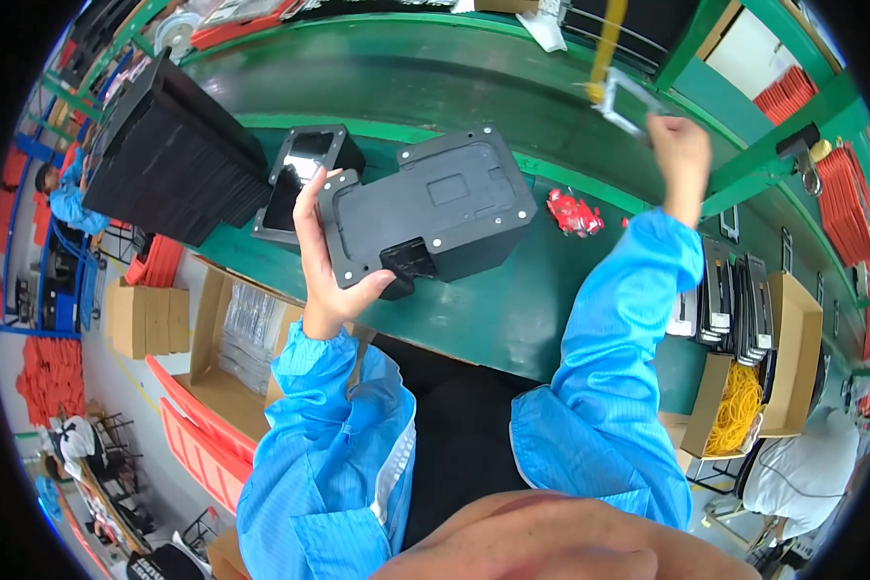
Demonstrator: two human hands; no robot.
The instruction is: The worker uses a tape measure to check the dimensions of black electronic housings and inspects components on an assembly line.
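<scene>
My left hand [325, 256] grips the left end of a large black block [445, 198] with its thumb and fingers spread around the edge. The block has a recessed top, a notch in its near side and pale round studs at its corners. To the upper right, my right hand [681, 159] is raised, its fingers closed on the lower end of a thin grey rectangular frame [630, 104]. That frame meets the lower end of a hanging yellow strap [609, 48]. Behind my left hand lies a similar black fixture with a glossy dark panel [304, 169].
A tall stack of black trays [169, 155] stands at the left of the green bench [493, 333]. A small red object [574, 213] lies right of the block. Dark flat pieces [730, 295] and a box of yellow cord [735, 411] are at right. A green post [778, 159] rises beside my right arm.
</scene>
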